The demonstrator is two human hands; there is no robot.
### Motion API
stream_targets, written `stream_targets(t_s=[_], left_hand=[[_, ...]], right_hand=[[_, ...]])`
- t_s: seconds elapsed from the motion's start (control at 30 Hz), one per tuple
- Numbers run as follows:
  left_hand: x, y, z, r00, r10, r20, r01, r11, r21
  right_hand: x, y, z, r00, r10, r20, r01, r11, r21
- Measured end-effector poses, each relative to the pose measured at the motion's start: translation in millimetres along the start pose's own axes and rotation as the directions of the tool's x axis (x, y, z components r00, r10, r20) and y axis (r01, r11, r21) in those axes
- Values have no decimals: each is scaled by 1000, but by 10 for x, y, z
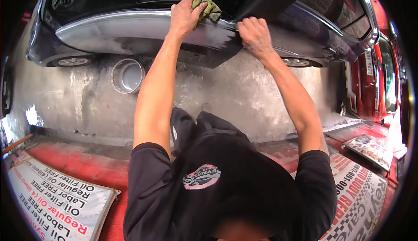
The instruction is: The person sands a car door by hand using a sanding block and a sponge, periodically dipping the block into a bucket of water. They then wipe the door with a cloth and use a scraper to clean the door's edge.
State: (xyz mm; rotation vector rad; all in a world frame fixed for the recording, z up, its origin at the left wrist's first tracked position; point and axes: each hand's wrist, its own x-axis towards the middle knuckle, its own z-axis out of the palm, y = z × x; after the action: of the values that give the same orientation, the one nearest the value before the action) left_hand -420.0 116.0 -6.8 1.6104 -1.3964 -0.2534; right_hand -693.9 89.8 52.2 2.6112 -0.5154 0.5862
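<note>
My left hand (183, 16) is closed around a crumpled olive-green cloth (208, 9) at the top edge of a car door, just below the window. The car door (130, 30) stands partly open, and its dull grey, patchy surface runs down to a dark lower part. At the door's right end, my right hand (254, 34) has its fingers curled over the edge. Its palm is turned away, so the inside of that hand is hidden.
A bucket (116, 77) of greyish liquid stands on the wet-looking concrete floor (226, 93) below the door. The dark car's rear part (313, 45) extends right. A red car (368, 82) is parked beyond it. Printed signs (65, 197) lie behind me on both sides.
</note>
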Motion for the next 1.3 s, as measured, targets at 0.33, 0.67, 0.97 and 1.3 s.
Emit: stream_targets(t_s=[0.33,0.67,0.97,1.3], left_hand=[[46,-33,-12,999,-20,36,21,999,-37],[51,-24,18,1000,24,9,-23,999,-40],[70,3,-1,999,32,-7,-32,999,-1],[89,-66,-13,999,39,22,-40,999,9]], right_hand=[[-36,40,-2,1000,1,-2,-1,1000,-25],[-87,90,-52,998,45,47,-44,998,-34],[118,11,118,1000,0,-9,0,1000,-16],[105,32,17,1000,16,-26,-15,999,29]])
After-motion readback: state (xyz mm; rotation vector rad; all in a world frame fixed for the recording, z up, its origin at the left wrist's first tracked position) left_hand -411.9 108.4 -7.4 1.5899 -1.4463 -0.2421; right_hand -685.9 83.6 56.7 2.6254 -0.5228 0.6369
